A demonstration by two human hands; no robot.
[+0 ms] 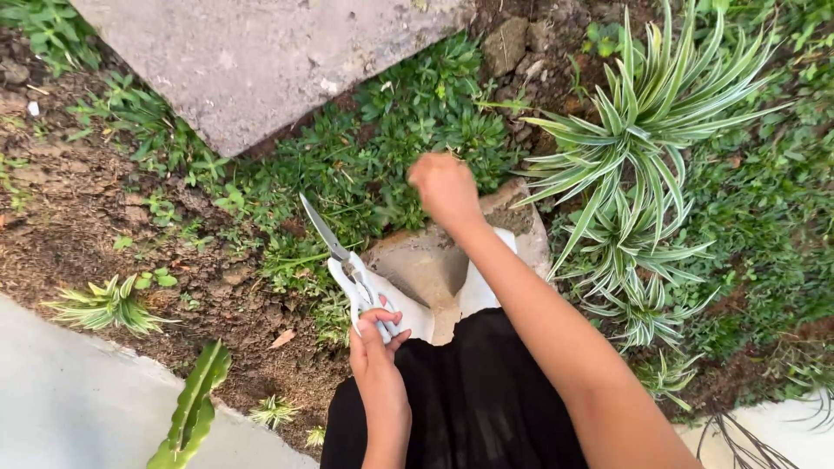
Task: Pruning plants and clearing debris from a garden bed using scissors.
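Left hand (378, 343): gripping white-handled scissors (347, 265), blades pointing far.
Right hand (445, 187): fisted in low weeds (391, 148) (grasp hidden).
Risk: blades could nick nearby fingers.

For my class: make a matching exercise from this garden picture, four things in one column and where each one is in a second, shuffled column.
Things:
1. scissors
2. striped plant
3. stone slab
4. right hand

Places:
A. top left, above the low weeds
B. in the left hand
C. reaching into the low weeds
D. right side of the bed

Pairs: 1-B, 2-D, 3-A, 4-C
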